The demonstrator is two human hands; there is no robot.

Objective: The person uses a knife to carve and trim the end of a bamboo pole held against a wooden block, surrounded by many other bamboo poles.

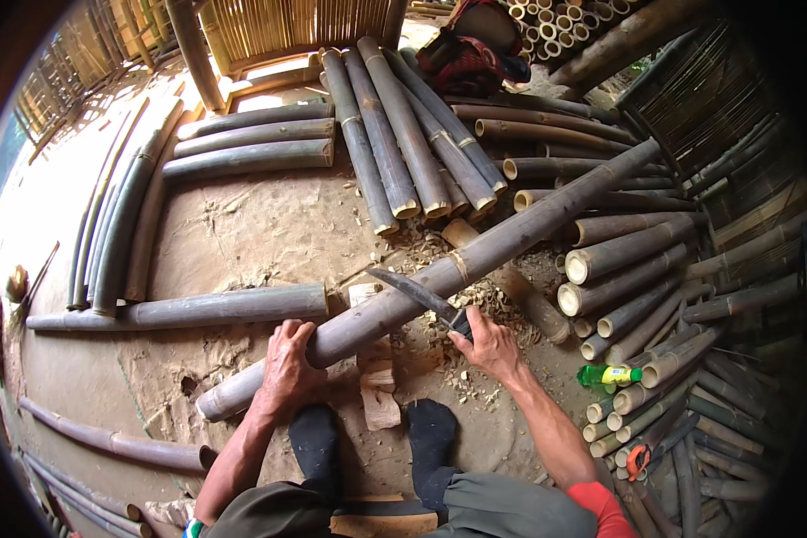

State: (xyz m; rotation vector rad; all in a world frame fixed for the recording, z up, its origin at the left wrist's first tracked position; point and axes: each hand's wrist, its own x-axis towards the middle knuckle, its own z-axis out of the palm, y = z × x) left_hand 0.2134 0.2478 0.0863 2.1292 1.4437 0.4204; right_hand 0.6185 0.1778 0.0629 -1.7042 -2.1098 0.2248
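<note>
A long dark bamboo pole [529,229] slants across the middle, from near left up to far right. My left hand [289,359] is wrapped round it close to its near end. In my right hand [491,345] is the handle of a machete [411,289], its dark blade pointing left and lying over the pole, past a node ring. Whether the edge touches the bamboo I cannot tell. Beneath the pole, between my feet, lies a pale chopped wood block [378,390].
Stacked bamboo poles [623,260] fill the right side, with a green bottle [608,376] and an orange-handled tool [637,463] on them. More poles [412,134] lie at the back. A thick pole [206,308] rests on the left. Wood chips [484,381] litter the ground.
</note>
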